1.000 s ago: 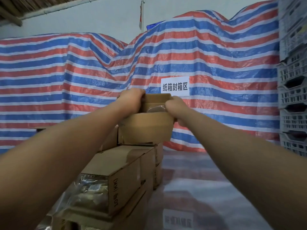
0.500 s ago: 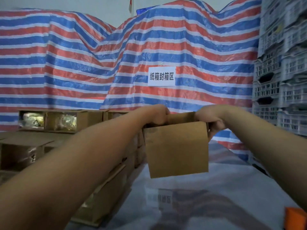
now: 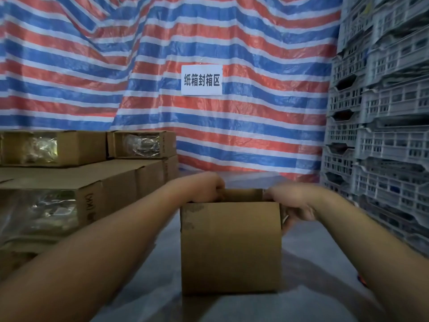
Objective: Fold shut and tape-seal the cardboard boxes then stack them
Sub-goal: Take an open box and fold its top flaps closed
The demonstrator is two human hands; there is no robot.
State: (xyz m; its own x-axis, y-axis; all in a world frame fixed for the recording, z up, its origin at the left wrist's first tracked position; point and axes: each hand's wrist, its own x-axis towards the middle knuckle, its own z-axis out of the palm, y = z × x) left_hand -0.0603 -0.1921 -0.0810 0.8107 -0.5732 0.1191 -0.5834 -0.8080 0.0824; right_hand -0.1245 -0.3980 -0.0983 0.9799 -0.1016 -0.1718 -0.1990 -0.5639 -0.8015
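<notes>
A brown cardboard box (image 3: 231,247) stands in front of me on the grey table (image 3: 313,296), its top open. My left hand (image 3: 204,185) grips the box's top left edge, fingers curled over the rim. My right hand (image 3: 292,203) holds the top right edge, thumb on top and fingers down the right side. On the left rises a stack of cardboard boxes (image 3: 92,182); some show plastic-wrapped goods through open ends.
Grey plastic crates (image 3: 380,126) are stacked high along the right. A red, white and blue striped tarp (image 3: 255,43) hangs behind, with a white paper sign (image 3: 201,80) on it. A small orange thing (image 3: 361,280) peeks out by my right forearm.
Both hands have carried the box from the top of the left stack to the right and down onto the table in front of me. My view has dropped and turned right.
</notes>
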